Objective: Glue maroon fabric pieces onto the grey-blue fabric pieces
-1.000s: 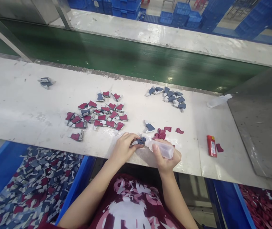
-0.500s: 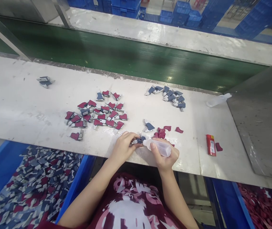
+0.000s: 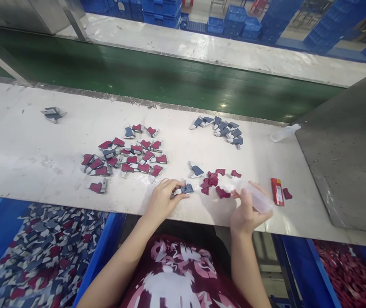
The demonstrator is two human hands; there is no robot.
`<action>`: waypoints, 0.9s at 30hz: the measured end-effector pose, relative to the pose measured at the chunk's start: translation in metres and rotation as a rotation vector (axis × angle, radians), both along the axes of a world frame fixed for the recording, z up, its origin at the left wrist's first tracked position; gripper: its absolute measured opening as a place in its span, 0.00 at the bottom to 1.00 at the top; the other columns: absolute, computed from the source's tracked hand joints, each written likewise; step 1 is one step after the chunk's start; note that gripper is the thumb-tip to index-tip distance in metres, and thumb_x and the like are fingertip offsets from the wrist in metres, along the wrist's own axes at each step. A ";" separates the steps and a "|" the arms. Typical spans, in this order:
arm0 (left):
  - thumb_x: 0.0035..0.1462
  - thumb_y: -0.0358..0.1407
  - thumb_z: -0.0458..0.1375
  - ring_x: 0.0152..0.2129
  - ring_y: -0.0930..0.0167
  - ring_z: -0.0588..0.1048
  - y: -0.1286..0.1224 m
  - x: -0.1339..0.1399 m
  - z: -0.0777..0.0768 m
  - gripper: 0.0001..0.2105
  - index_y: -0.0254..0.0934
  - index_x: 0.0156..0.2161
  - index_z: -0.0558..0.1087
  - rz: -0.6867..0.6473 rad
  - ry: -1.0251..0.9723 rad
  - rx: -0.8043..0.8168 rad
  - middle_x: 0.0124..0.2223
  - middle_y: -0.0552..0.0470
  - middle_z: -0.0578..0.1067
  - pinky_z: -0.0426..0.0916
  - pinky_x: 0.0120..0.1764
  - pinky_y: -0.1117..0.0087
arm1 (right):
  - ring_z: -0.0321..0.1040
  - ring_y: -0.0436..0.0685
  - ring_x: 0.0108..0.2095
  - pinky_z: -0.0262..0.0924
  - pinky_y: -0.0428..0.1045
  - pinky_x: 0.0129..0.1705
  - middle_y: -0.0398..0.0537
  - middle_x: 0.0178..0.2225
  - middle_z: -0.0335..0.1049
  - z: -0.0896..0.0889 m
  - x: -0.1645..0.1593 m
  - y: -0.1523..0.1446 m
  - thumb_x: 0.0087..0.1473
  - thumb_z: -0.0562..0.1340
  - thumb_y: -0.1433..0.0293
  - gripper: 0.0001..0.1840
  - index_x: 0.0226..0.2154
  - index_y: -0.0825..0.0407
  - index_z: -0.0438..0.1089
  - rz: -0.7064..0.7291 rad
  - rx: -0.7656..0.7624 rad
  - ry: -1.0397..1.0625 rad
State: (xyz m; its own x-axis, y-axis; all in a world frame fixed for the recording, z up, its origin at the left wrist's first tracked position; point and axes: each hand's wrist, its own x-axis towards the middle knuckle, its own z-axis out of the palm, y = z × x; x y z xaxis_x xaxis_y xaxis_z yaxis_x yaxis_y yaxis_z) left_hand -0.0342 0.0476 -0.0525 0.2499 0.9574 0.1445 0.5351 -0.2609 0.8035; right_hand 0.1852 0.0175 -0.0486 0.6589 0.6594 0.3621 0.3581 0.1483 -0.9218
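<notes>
On the surface (image 3: 253, 158), left of the red pieces (image 3: 213, 179), the left hand (image 3: 162, 200) pinches the part (image 3: 188, 188) by its pale end, a sound hold; it looks light, stiff. The right hand (image 3: 246, 216) grips the bottle (image 3: 261, 201), likely squeezable, around its body.

Green belt (image 3: 170, 81) beyond a white desk (image 3: 13, 145)

Beyond the right hand (image 3: 246, 212), the belt runs crosswise, glinting with reflected light; a pale ledge (image 3: 215, 48) lies behind it, blue crates (image 3: 162, 19) farther still. Right of that hand stands a scuffed grey metal panel (image 3: 352, 158).
</notes>
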 end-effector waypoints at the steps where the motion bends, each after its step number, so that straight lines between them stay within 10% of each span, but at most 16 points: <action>1: 0.55 0.35 0.67 0.35 0.66 0.75 0.000 0.000 0.000 0.08 0.39 0.40 0.75 -0.001 -0.004 0.000 0.37 0.51 0.79 0.70 0.37 0.68 | 0.76 0.58 0.28 0.73 0.57 0.32 0.47 0.34 0.72 0.002 0.009 0.002 0.52 0.68 0.60 0.18 0.41 0.53 0.68 -0.061 0.021 0.052; 7: 0.56 0.36 0.66 0.35 0.67 0.76 0.000 -0.002 0.003 0.07 0.40 0.40 0.77 0.022 -0.061 -0.037 0.38 0.51 0.79 0.70 0.34 0.71 | 0.78 0.64 0.44 0.71 0.62 0.50 0.46 0.38 0.76 -0.003 0.055 0.014 0.37 0.76 0.64 0.32 0.39 0.48 0.58 -0.116 0.069 0.152; 16: 0.55 0.38 0.66 0.31 0.68 0.78 0.000 -0.005 0.008 0.09 0.40 0.41 0.79 0.089 -0.172 -0.121 0.39 0.50 0.82 0.73 0.34 0.69 | 0.71 0.64 0.47 0.67 0.60 0.47 0.59 0.51 0.71 -0.003 0.044 0.014 0.38 0.76 0.52 0.49 0.57 0.54 0.61 -0.275 -0.222 -0.197; 18: 0.55 0.39 0.66 0.36 0.65 0.80 -0.001 -0.005 0.007 0.10 0.39 0.41 0.80 0.124 -0.222 -0.141 0.41 0.49 0.83 0.75 0.39 0.67 | 0.69 0.62 0.40 0.65 0.58 0.42 0.56 0.45 0.72 0.002 0.027 0.003 0.43 0.73 0.51 0.41 0.54 0.54 0.66 -0.429 -0.170 -0.319; 27: 0.56 0.41 0.65 0.34 0.63 0.83 -0.009 -0.003 0.014 0.18 0.34 0.49 0.79 0.252 -0.534 -0.375 0.32 0.49 0.83 0.79 0.39 0.66 | 0.64 0.62 0.41 0.62 0.56 0.44 0.53 0.38 0.74 -0.012 0.001 -0.019 0.56 0.65 0.52 0.20 0.38 0.51 0.77 0.031 -0.382 -0.539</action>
